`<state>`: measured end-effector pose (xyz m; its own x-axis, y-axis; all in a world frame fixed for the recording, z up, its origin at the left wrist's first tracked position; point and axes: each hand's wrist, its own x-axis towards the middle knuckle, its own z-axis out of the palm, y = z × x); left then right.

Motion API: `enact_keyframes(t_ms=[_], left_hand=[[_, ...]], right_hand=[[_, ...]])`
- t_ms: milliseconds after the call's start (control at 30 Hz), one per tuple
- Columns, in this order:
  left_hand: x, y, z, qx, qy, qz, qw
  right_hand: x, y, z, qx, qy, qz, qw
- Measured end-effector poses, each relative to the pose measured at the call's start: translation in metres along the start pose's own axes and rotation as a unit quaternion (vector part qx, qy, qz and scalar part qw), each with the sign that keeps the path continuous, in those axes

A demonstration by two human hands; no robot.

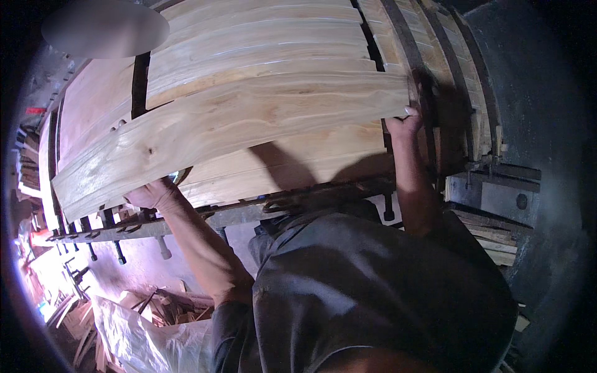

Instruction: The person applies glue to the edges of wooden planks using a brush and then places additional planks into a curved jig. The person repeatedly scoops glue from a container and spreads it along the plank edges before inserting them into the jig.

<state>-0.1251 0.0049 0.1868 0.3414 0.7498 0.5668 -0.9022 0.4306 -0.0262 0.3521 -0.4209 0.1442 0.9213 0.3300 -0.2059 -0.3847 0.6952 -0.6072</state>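
A long, pale wooden board (pixel 242 124) is held at a slant, its left end nearer to me than its right. My left hand (pixel 147 194) is closed round its near edge towards the left end, with fingertips showing past the far edge. At the right end, my right hand (pixel 405 121) grips the board, thumb on top and the other fingers mostly hidden. Beneath it lie more pale boards (pixel 249 165), laid edge to edge across a metal clamping rack. The held board casts part of them into shadow.
Dark metal bars (pixel 407 37) cross the boards on the right. Along the rack's near rail (pixel 236 214) hang several bolts. Wood scraps (pixel 168 308) and a clear plastic sheet (pixel 149 345) lie at lower left. A grey wall (pixel 541 124) stands to the right.
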Motion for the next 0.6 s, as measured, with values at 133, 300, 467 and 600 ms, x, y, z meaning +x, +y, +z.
enact_keyframes(t_ms=[133,300,467,600], left_hand=[[0.012,-0.075,0.089,0.081,0.132,-0.022,0.988],[-0.017,-0.092,0.067,0.105,0.067,-0.054,0.991],[-0.018,-0.100,0.089,0.100,0.229,0.008,0.968],[-0.013,-0.104,0.096,0.171,0.424,0.074,0.886]], right_hand=[[-0.002,-0.004,-0.004,0.015,0.206,0.069,0.976],[-0.002,-0.024,-0.026,-0.096,0.216,0.122,0.964],[0.007,-0.093,-0.044,-0.424,0.150,0.211,0.868],[0.000,-0.087,0.023,-0.797,0.130,0.130,0.576]])
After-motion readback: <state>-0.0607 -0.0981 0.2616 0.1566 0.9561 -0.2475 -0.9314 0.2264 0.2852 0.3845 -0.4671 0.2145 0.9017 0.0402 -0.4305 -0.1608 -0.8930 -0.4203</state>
